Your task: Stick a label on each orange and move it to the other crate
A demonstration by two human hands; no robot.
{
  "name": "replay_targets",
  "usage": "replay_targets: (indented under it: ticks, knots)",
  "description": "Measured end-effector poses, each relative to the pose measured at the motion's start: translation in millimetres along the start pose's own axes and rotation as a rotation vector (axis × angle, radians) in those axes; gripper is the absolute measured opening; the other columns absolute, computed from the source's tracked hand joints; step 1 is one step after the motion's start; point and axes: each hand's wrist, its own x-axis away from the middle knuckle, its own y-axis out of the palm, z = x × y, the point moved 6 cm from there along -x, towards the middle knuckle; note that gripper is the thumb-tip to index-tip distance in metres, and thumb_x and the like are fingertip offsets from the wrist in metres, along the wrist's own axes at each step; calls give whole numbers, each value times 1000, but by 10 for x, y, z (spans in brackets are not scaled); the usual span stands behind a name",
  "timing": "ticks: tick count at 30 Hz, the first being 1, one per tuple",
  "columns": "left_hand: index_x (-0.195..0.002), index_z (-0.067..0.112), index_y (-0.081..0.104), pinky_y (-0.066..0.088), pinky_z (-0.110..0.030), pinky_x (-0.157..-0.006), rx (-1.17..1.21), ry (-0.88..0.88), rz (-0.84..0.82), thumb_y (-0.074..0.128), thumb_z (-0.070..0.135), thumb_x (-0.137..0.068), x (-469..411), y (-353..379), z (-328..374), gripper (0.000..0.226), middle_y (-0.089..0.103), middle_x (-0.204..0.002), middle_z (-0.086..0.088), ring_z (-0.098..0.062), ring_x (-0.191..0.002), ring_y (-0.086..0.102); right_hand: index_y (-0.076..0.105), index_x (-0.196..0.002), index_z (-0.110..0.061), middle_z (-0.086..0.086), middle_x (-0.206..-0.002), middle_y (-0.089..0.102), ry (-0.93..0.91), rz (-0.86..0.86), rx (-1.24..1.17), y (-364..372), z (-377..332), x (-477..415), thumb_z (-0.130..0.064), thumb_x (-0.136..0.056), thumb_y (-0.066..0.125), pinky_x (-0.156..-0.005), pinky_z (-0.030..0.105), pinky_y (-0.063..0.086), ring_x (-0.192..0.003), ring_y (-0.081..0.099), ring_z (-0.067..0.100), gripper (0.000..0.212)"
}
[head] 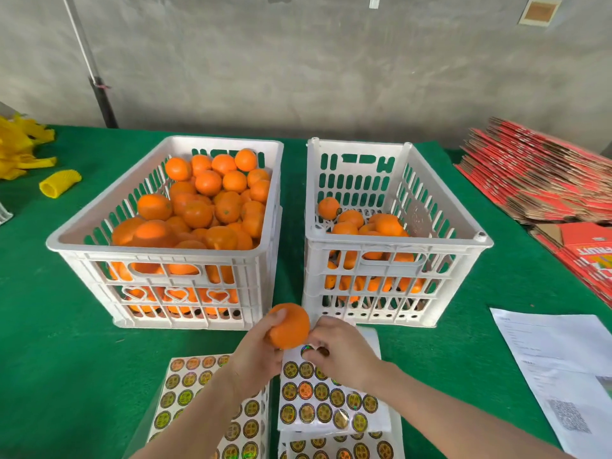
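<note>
My left hand (256,351) grips one orange (291,326) in front of the two white crates. My right hand (341,349) is right beside it, its fingertips pinching a round label (307,350) at the top of the right label sheet (326,402). A second label sheet (185,392) lies to the left, partly under my left forearm. The left crate (159,250) is heaped with oranges. In the right crate (397,243) lie fewer oranges, low down.
Green cloth (66,342) covers the table. Yellow foam fruit nets (59,183) lie at the far left. Flattened red cartons (536,173) are stacked at the right, and a printed paper (556,366) lies near the right front edge.
</note>
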Motion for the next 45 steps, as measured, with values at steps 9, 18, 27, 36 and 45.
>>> replay_targets:
  ticks: [9,18,27,36,45]
  knots:
    - [-136,8,46,52,-43,-88,1,-41,-58,88,45,-44,-42,-30,-36,108,60,-125,-25,-37,-103,63,63,-83,-3,7,-82,58,9,53,-108,18,-16,88,-4,-85,60,-66,24,41,-73,53,16,4]
    - [-121,24,50,41,-32,-88,-404,77,65,79,54,-39,27,-160,42,92,60,-117,-3,-19,-107,56,51,-77,-12,9,-75,55,513,124,-782,45,299,140,1,-92,51,-69,35,54,-72,61,25,20]
    - [-122,41,56,53,-30,-79,-239,327,-176,89,11,-47,219,286,519,87,57,-123,-9,-32,-105,61,64,-74,-17,-10,-96,69,293,211,-861,-700,-209,-194,-17,-81,63,-81,21,52,-94,62,7,7]
    - [-117,25,66,56,-38,-78,156,321,-245,77,43,-70,321,572,736,52,67,-116,-9,-26,-101,68,52,-79,-37,-12,-113,50,-27,130,-296,-1064,-655,-253,-14,-89,61,-90,22,44,-109,47,0,27]
    - [-123,23,61,55,-41,-80,130,332,-215,57,33,-85,356,595,734,39,66,-116,-11,-26,-100,67,49,-85,-25,-7,-109,50,-93,209,-47,-1056,-725,-245,-17,-89,58,-78,6,34,-99,45,-1,13]
